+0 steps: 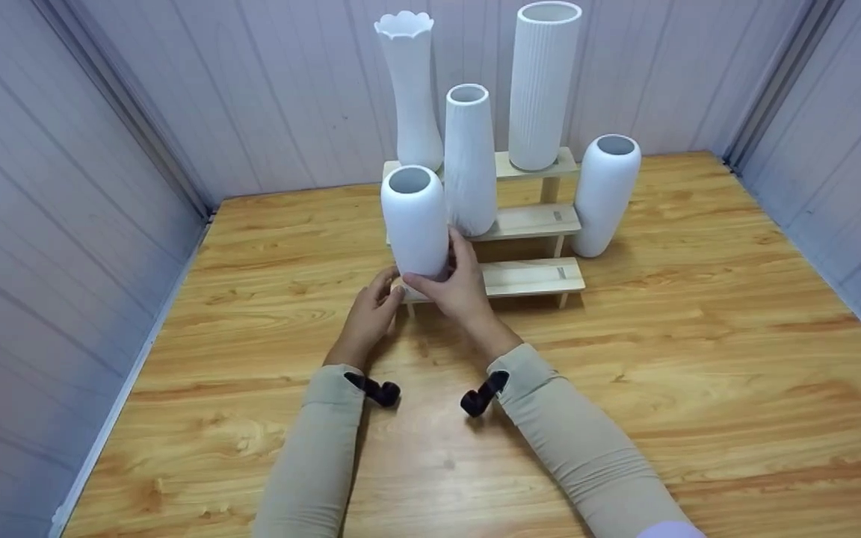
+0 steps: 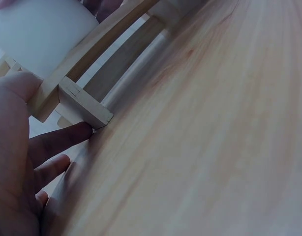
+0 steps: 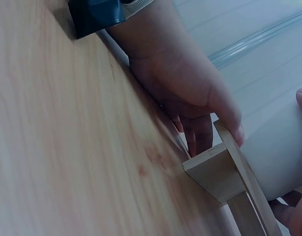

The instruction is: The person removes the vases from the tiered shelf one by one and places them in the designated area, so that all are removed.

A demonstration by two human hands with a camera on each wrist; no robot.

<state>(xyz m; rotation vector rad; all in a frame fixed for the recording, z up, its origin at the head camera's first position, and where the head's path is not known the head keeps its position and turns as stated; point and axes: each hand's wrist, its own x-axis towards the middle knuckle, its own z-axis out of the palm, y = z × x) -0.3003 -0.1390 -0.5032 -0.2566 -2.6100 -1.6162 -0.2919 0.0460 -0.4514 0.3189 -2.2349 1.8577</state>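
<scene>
A smooth white vase (image 1: 414,224) stands upright at the left end of the lowest step of a wooden tiered stand (image 1: 531,276). My right hand (image 1: 462,288) grips its lower part, thumb across the front and fingers round the right side. At the step's left end, my left hand (image 1: 367,317) holds the stand. In the left wrist view its thumb (image 2: 23,83) lies at the board beside the vase, and a finger (image 2: 67,137) touches the foot of the stand's leg (image 2: 84,105). The right wrist view shows this grip from the other side.
A tapered vase (image 1: 469,164) stands on the middle step. A scallop-rimmed vase (image 1: 412,90) and a ribbed vase (image 1: 545,90) occupy the top step. Another smooth vase (image 1: 607,198) stands on the wooden table (image 1: 699,336) right of the stand. Pale panel walls (image 1: 288,90) surround the table.
</scene>
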